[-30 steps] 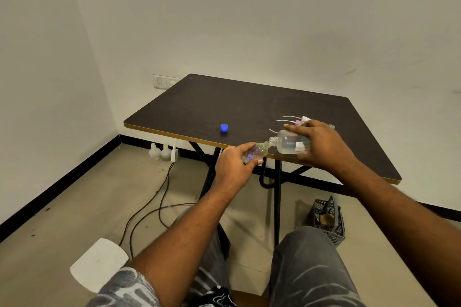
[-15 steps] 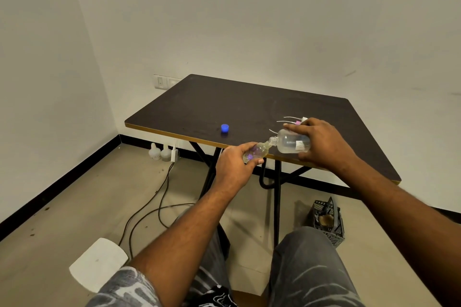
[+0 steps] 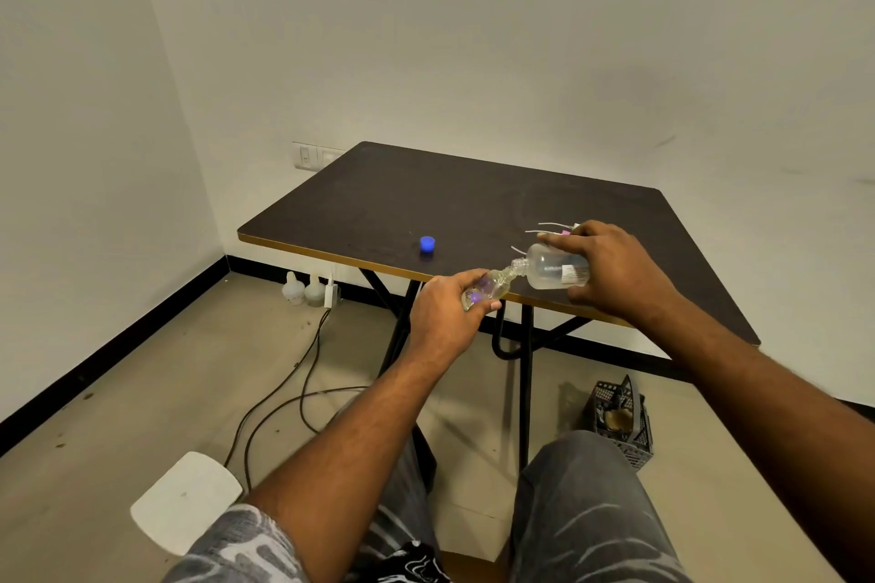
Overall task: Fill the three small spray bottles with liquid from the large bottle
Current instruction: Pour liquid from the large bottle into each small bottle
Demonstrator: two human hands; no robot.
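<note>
Clear large bottle (image 3: 551,269) is gripped sideways in the right hand (image 3: 615,270), neck touching a small spray bottle (image 3: 487,289) clasped by left hand (image 3: 445,317) fingers at the desk's (image 3: 473,204) near edge.

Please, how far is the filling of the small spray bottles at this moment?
Done: the blue cap is off and lies on the table, and spray tops lie there behind the right hand.
In hand: that hand tips the large bottle into a small bottle held by the left hand.
Left: I cannot see the other two small bottles or any fill level.
</note>
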